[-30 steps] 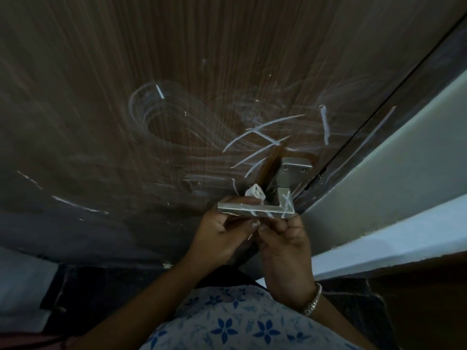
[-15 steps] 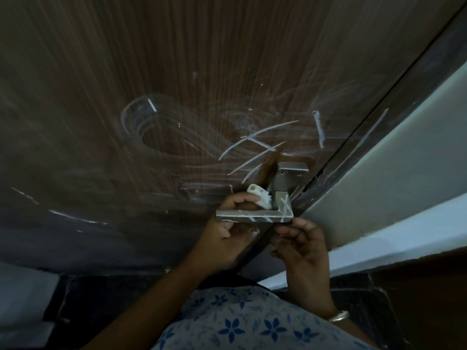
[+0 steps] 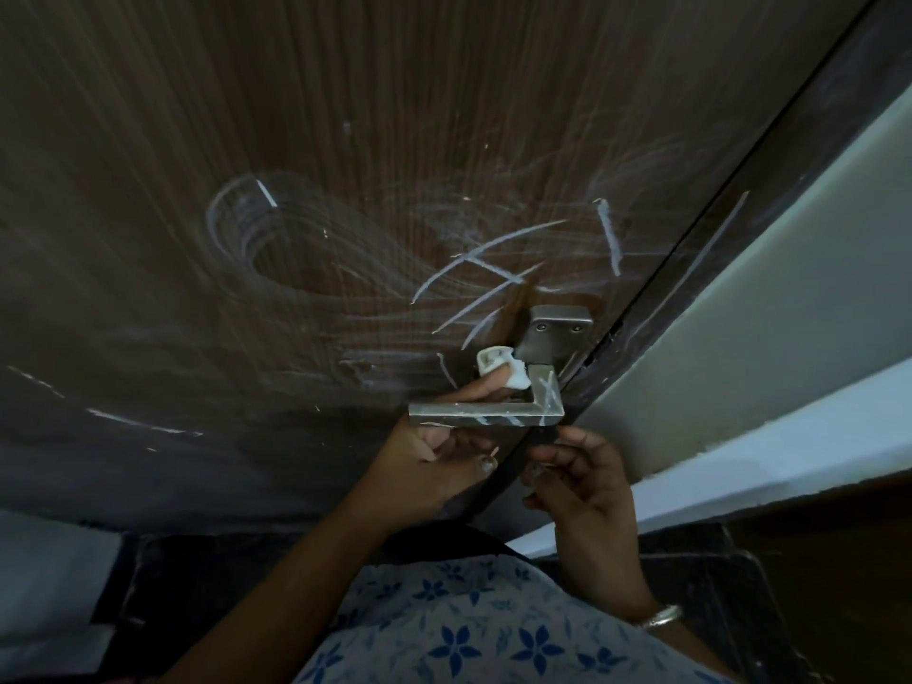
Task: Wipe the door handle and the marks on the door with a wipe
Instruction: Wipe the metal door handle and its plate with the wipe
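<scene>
A silver lever door handle [image 3: 486, 416] with white streaks sticks out from a dark brown wooden door [image 3: 345, 116]. White chalk-like marks [image 3: 486, 269] cross the door above and left of the handle, with smeared swirls [image 3: 256, 234] further left. My left hand [image 3: 434, 461] reaches from under the lever and presses a small crumpled white wipe [image 3: 501, 372] against the handle's neck, behind the lever. My right hand [image 3: 577, 481] hovers just below the lever's right end, fingers loosely curled and holding nothing.
The door's edge and a dark frame [image 3: 740, 239] run diagonally to the right, with a pale grey wall [image 3: 789, 313] and a white ledge [image 3: 789, 451] beyond. My blue floral clothing [image 3: 469, 629] fills the bottom. A silver bangle [image 3: 659, 615] sits on my right wrist.
My right hand has let go of the lever's right end and dropped slightly below it. My left hand has pushed the wipe up behind the lever towards the neck.
</scene>
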